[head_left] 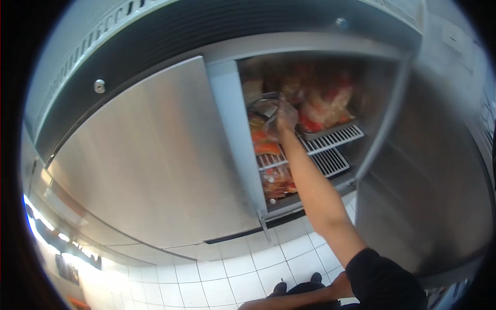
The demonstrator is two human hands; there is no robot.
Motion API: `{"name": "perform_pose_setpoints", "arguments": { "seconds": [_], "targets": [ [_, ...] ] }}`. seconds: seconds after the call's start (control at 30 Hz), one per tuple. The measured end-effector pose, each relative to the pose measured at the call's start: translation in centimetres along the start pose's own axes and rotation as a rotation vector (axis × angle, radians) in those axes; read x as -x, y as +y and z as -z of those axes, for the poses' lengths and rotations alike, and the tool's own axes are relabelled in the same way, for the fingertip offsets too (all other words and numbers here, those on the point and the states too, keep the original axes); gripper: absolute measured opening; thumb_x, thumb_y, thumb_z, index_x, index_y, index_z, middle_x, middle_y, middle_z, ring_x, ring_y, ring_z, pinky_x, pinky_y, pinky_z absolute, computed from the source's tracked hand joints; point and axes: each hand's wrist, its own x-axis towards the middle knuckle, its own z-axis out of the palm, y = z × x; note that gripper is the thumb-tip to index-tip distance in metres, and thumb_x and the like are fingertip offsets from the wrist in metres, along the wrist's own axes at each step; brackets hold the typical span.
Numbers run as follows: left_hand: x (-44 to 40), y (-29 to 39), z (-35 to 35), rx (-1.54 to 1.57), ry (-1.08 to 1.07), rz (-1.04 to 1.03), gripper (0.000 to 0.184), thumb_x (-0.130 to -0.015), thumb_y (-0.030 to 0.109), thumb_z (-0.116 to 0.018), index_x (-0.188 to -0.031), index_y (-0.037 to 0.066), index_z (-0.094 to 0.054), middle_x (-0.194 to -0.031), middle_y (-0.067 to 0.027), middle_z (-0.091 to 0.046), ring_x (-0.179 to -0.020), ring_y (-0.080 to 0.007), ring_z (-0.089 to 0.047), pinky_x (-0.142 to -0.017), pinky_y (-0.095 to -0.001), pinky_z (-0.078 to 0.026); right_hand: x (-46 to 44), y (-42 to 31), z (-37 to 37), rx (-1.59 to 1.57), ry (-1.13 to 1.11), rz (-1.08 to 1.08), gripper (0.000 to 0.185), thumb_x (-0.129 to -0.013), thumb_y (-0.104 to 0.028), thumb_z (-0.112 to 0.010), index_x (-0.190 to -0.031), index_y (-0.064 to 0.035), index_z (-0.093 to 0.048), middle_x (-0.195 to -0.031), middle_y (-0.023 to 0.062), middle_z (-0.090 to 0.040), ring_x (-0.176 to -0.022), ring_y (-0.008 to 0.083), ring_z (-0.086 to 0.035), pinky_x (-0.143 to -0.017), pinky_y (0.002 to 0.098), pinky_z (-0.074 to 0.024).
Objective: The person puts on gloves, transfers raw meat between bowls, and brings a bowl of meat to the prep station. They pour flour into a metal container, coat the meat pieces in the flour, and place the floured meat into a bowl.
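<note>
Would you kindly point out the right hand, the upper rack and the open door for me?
Right hand [283,122]: head view, on the back of the hand.
Upper rack [336,139]: head view, on the bare front bars.
Open door [426,181]: head view, on the middle of its inner face.

Head-worn fisheye view, facing forward and down, near fridge [150,155]

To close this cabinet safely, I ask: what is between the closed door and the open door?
In the head view: a pale upright strip, then the open compartment, with bagged items on wire shelves and the right hand touching clear plastic.
</note>
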Motion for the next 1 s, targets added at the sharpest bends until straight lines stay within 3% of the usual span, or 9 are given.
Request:
{"name": "perform_pose_setpoints", "arguments": {
  "seconds": [0.1,0.23,0.27,0.3,0.37,0.47,0.6,0.8,1.0],
  "targets": [
    [-0.4,-0.8,-2.9,-0.050,-0.008,-0.041,0.083,-0.090,0.064,-0.055,-0.127,-0.010,-0.045,-0.124,-0.0287,-0.054,-0.116,-0.0381,-0.051,-0.106,-0.0408,-0.035,8.0,-4.9,6.8,-0.449,-0.138,-0.318,0.083,-0.094,-0.069,-0.040,-0.151,-0.0088,-0.034,-0.157,0.0163,-0.033,-0.133,0.0328,-0.044,-0.106,0.0454,-0.0378],
    [0.9,-1.4,-6.7,-0.133,0.037,-0.086,0.084,-0.090,0.064,-0.056,-0.126,-0.011,-0.045,-0.124,-0.0305,-0.053,-0.115,-0.0395,-0.051,-0.107,-0.0414,-0.034,22.8,-13.1,16.1,-0.979,-0.423,-0.311,0.102,-0.085,-0.085,-0.023,-0.159,-0.0186,-0.002,-0.166,0.0041,0.002,-0.141,0.0387,-0.030,-0.114,0.0578,-0.0238],
    [1.8,-1.5,-7.4,-0.147,0.040,-0.100,0.084,-0.090,0.064,-0.056,-0.126,-0.011,-0.046,-0.124,-0.0309,-0.053,-0.115,-0.0399,-0.051,-0.107,-0.0416,-0.034,25.8,-13.0,17.6,-0.890,-0.415,-0.251,0.099,-0.088,-0.082,-0.023,-0.159,-0.0175,-0.002,-0.166,0.0065,-0.001,-0.141,0.0345,-0.031,-0.116,0.0538,-0.0211],
    [2.8,-1.5,-7.8,-0.151,0.035,-0.113,0.084,-0.090,0.064,-0.057,-0.126,-0.011,-0.046,-0.124,-0.0314,-0.053,-0.115,-0.0403,-0.051,-0.107,-0.0417,-0.034,29.1,-11.4,17.9,-1.018,-0.444,-0.073,0.090,-0.096,-0.066,-0.040,-0.159,-0.0128,-0.004,-0.165,0.0094,-0.005,-0.151,0.0261,-0.010,-0.121,0.0432,-0.0101],
    [4.4,0.7,-5.1,-0.175,0.027,-0.103,0.081,-0.093,0.049,-0.060,-0.136,-0.013,-0.031,-0.139,-0.0324,-0.035,-0.130,-0.0405,-0.035,-0.111,-0.0466,-0.030,35.8,-12.6,19.7,-0.915,-0.421,0.163,0.088,-0.097,-0.062,-0.043,-0.158,-0.0106,-0.007,-0.165,0.0072,-0.009,-0.148,0.0267,-0.020,-0.120,0.0444,-0.0144],
    [6.9,2.1,0.8,0.026,-0.120,0.065,0.086,-0.095,0.030,-0.065,-0.152,-0.006,-0.011,-0.158,-0.0288,-0.016,-0.146,-0.0378,-0.021,-0.115,-0.0490,-0.027,39.7,-27.6,28.9,-0.636,-0.651,-0.410,0.067,-0.100,-0.054,-0.046,-0.150,-0.0098,-0.040,-0.142,0.0046,-0.050,-0.121,0.0207,-0.047,-0.107,0.0347,-0.0357],
    [10.2,5.6,12.3,-0.165,-0.519,0.564,0.071,-0.098,0.033,-0.061,-0.153,0.004,-0.026,-0.145,-0.0256,-0.045,-0.135,-0.0317,-0.045,-0.107,-0.0394,-0.041,43.2,-22.9,35.9,-0.643,-0.511,-0.236,0.073,-0.099,-0.060,-0.040,-0.152,-0.0112,-0.030,-0.151,0.0049,-0.035,-0.135,0.0228,-0.033,-0.114,0.0392,-0.0241],
    [6.2,9.4,13.9,-0.321,-0.457,0.656,0.073,-0.095,0.037,-0.063,-0.151,0.004,-0.029,-0.143,-0.0225,-0.047,-0.132,-0.0311,-0.046,-0.108,-0.0395,-0.040,46.8,-11.5,47.2,-1.015,-0.072,0.196,0.091,-0.094,-0.071,-0.031,-0.157,-0.0093,-0.009,-0.163,0.0054,-0.008,-0.148,0.0273,-0.013,-0.119,0.0481,-0.0126],
    [-1.2,11.8,9.2,-0.409,-0.405,0.629,0.075,-0.092,0.041,-0.066,-0.149,0.005,-0.032,-0.141,-0.0194,-0.048,-0.128,-0.0306,-0.048,-0.109,-0.0396,-0.039,45.5,-6.2,59.1,-0.639,0.553,0.135,0.110,-0.084,-0.085,-0.029,-0.158,-0.0071,-0.003,-0.164,0.0122,0.000,-0.149,0.0279,-0.008,-0.119,0.0506,-0.0090]
  ]
}}
